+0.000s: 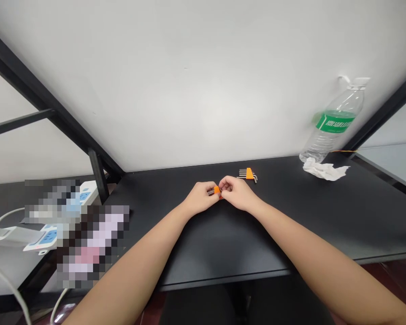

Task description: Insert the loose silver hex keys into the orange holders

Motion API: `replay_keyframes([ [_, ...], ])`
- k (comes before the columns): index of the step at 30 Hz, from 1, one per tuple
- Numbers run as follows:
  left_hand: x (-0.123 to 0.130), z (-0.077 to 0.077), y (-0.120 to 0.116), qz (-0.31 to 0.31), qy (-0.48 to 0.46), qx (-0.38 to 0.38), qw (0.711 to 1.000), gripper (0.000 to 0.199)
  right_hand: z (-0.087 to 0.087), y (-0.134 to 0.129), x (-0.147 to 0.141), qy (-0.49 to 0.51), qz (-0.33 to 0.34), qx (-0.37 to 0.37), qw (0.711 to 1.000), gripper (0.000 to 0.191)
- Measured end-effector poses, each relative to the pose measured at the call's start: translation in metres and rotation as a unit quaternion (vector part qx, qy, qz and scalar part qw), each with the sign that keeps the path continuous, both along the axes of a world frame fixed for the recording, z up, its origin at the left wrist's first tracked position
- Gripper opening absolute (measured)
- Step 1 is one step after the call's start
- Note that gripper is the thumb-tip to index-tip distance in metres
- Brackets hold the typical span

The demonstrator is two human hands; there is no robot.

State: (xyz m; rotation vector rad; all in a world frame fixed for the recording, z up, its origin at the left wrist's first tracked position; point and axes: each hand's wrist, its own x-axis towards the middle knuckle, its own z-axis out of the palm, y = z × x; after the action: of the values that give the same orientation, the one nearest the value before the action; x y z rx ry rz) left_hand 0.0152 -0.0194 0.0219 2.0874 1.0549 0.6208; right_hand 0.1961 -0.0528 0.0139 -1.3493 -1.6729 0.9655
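Near the middle of the black table, my left hand [202, 197] is closed on an orange hex key holder [217, 190] with thin metal keys pointing left. My right hand [236, 193] meets it from the right, its thumb and fingers pinched at the holder's right end; what exactly they grip is hidden. Just behind my right hand lies a second orange holder [249, 173] with several L-shaped hex keys in it.
A clear bottle with a green label [336, 122] stands at the back right against the wall, beside a crumpled white tissue [325, 170]. White power strips [49, 237] with cables and blurred-out items lie at the left.
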Motion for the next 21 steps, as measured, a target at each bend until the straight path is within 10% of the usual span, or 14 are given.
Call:
replay_keyframes([
  [11,-0.004,0.0,0.005,0.032,0.002,0.004,0.999,0.012,-0.005,0.013,0.03,-0.277,-0.011,0.039,0.96,0.014],
  [21,-0.005,-0.002,0.007,0.043,-0.019,-0.001,0.999,0.009,0.0,0.009,0.042,-0.29,0.024,0.052,0.955,0.02],
])
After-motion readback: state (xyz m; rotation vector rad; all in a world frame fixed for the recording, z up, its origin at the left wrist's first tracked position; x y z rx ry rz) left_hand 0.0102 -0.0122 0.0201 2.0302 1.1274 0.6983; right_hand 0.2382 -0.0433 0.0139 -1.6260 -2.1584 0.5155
